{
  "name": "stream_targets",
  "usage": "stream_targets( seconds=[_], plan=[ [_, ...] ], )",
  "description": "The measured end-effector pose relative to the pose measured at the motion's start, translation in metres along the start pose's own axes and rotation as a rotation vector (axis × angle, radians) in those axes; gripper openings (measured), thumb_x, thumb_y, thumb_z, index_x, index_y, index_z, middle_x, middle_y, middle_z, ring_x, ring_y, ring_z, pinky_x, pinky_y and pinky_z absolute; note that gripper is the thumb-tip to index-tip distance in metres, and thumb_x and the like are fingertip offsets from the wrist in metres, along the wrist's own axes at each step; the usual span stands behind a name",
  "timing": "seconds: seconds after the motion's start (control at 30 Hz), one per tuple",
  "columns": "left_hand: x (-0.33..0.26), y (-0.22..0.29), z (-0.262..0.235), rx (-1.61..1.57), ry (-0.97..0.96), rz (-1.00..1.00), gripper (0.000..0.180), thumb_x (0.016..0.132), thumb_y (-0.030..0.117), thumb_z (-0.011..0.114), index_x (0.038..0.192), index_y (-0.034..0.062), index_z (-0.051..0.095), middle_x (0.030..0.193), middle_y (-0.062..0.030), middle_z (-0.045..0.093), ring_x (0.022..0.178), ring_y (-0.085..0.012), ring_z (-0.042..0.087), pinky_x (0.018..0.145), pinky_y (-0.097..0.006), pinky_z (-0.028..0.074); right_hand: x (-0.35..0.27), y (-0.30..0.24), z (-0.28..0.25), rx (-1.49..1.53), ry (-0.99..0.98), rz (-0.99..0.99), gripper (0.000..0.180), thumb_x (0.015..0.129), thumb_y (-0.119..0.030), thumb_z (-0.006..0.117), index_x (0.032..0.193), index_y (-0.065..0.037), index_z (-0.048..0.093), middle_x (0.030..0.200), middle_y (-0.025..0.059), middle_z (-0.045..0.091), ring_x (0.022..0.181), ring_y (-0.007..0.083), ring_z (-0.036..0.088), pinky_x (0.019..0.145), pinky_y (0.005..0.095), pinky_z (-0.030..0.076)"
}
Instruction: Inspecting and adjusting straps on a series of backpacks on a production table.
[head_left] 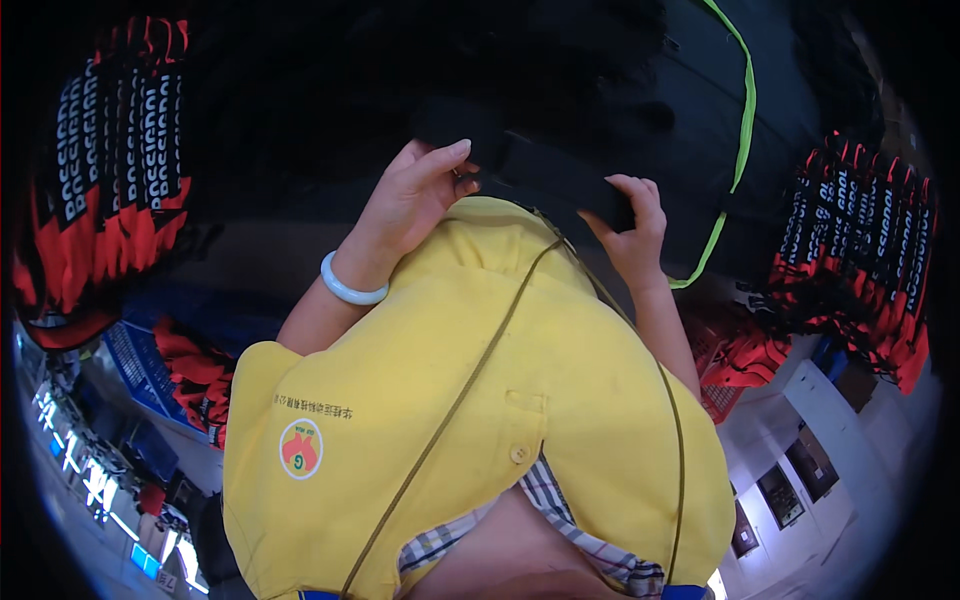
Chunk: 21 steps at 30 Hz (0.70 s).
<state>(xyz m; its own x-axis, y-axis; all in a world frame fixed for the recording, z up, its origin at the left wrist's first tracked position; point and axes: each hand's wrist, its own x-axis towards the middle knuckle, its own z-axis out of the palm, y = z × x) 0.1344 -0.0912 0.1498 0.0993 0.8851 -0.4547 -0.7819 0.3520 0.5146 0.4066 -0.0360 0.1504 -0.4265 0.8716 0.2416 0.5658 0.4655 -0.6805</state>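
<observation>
My left hand [418,195] is in front of the yellow garment. Its thumb reaches across fingers that curl inward, and whatever lies between them is lost in the dark. A pale bracelet [352,282] circles that wrist. To the right, my right hand [637,228] bends its thumb and fingers round a very dark patch, which I cannot make out against the black material. Both hands are at the near side of a wide black fabric-like surface [570,165], its details mostly too dark to read. A bright green strip [746,110] runs down across it, right of my right hand.
Bundles of red and black strips [115,170] with white lettering stand at the left, and similar bundles [855,225] at the right. A blue crate [148,372] is at lower left and a red basket [718,385] at lower right. An olive cord [455,405] hangs over the garment.
</observation>
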Motion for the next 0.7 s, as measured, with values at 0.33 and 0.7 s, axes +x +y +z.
stream_targets(
  seconds=[0.33, 0.7],
  plan=[
    [-0.021, 0.006, 0.028, 0.018, 0.055, 0.046, 0.039, 0.085, 0.006, 0.059, 0.123, 0.0103, 0.050, 0.110, -0.0057, 0.058, 0.087, -0.0117, 0.059, 0.078, -0.028, 0.050, -0.005, 0.006, 0.010, 0.084, -0.159, -0.053, 0.042, 0.066, -0.009, 0.080, 0.101, -0.001, 0.059, 0.087, 0.0130, 0.059, 0.080, 0.0289, 0.058, 0.070, 0.0334, 0.048],
    [-0.044, 0.066, -0.031, -0.069, 0.119, 0.595, 0.041, 0.102, 0.032, 0.034, 0.140, 0.0172, 0.039, 0.116, -0.0014, 0.058, 0.069, -0.0061, 0.048, 0.059, -0.019, 0.039, -0.038, 0.100, -0.027, -0.099, -0.249, 0.318, 0.024, 0.083, -0.001, 0.060, 0.106, -0.001, 0.061, 0.100, 0.0171, 0.065, 0.095, 0.0324, 0.062, 0.083, 0.0364, 0.048]
  ],
)
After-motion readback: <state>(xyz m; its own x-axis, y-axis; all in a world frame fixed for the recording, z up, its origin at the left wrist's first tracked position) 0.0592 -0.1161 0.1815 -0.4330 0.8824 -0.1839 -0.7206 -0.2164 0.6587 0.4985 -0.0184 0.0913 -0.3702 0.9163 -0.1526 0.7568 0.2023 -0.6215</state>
